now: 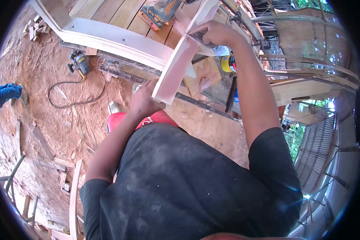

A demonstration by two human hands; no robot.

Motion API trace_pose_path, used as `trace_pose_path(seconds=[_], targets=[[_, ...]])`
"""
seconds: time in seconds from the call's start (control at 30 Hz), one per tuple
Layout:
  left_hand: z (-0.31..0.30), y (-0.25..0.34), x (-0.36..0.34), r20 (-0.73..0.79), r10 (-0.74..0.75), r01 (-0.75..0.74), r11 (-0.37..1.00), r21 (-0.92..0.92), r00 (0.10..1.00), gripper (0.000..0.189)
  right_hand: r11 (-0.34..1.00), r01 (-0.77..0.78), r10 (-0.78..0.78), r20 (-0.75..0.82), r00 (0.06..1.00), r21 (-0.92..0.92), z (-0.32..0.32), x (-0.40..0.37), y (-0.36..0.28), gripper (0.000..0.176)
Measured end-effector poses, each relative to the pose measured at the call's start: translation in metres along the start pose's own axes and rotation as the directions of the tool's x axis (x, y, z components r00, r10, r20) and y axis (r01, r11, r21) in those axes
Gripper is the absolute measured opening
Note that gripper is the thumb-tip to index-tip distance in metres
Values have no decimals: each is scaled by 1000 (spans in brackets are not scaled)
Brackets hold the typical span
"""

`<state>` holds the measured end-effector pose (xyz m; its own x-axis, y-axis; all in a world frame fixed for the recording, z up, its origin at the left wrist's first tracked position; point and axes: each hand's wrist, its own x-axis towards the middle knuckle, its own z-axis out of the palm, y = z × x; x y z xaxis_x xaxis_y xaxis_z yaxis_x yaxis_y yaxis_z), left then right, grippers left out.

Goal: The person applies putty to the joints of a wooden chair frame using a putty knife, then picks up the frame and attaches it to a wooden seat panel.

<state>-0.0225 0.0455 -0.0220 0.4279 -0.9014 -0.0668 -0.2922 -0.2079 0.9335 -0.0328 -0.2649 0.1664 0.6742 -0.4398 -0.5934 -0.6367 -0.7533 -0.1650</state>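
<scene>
A pale wooden board (pixel 176 68) slants from the workbench down toward me. My left hand (pixel 142 102) grips its lower end from underneath. Higher up, my right hand (pixel 216 34) presses a dark piece of sandpaper (pixel 199 37) against the board's edge, fingers closed over it. My black shirt and both forearms fill the lower middle of the view.
A plank workbench (pixel 108 10) carries an orange power tool (pixel 160 12) and a curved white wooden piece (pixel 116 40). A yellow can (pixel 228 64) stands below the bench. A router (pixel 78 62) with its cable and wood offcuts lie on the dirt floor. Another person's blue-clad limb (pixel 2 94) shows at far left.
</scene>
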Motion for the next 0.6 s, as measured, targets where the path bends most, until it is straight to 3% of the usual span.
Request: trace_pose_path(seconds=[0.43, 0.53, 0.6], targets=[[0, -7, -2, 7, 20, -20, 1000, 12, 1000, 68, 993, 79, -84, 56, 995, 82, 42, -40, -39, 63], [0, -6, -3, 31, -12, 11, 999, 41, 999, 68, 991, -59, 40, 151, 988, 124, 48, -47, -53, 62], [1, -8, -3, 19, -5, 4, 999, 44, 1000, 69, 986, 27, -45, 111, 993, 162, 56, -56, -59, 62]])
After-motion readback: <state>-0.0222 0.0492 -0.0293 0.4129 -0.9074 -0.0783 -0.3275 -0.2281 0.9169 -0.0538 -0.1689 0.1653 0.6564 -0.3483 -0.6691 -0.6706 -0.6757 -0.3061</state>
